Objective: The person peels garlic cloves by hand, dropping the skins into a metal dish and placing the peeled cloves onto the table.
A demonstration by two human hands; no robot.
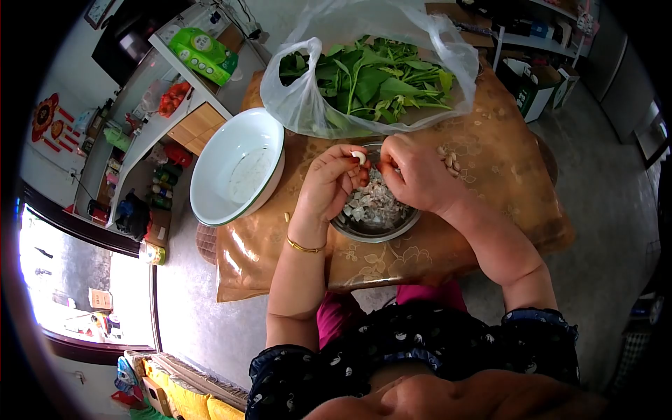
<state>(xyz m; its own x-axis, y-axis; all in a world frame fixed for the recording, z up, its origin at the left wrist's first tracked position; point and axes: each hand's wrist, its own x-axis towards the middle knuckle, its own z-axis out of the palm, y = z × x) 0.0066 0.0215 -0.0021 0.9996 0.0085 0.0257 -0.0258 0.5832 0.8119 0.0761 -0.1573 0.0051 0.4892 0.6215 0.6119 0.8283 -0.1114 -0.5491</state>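
Between the thumb and index finger of my left hand (pixel 329 178) is a small pale curved piece (pixel 359 157), which looks like a peeled clove or nut. My right hand (pixel 413 171) is close beside it, its fingers curled inward; what they hold, if anything, is hidden. Both hands are above a metal bowl (pixel 374 236) that contains whitish-grey flakes or peelings (pixel 376 204). More small pale pieces (pixel 449 161) lie on the table just right of my right hand.
A white enamel basin (pixel 241 171) stands on the left of the brown-covered table (pixel 504 189). An open plastic bag (pixel 287 105) of green leafy stems (pixel 378 80) is at the back. Shelves (pixel 164 129) stand at the left.
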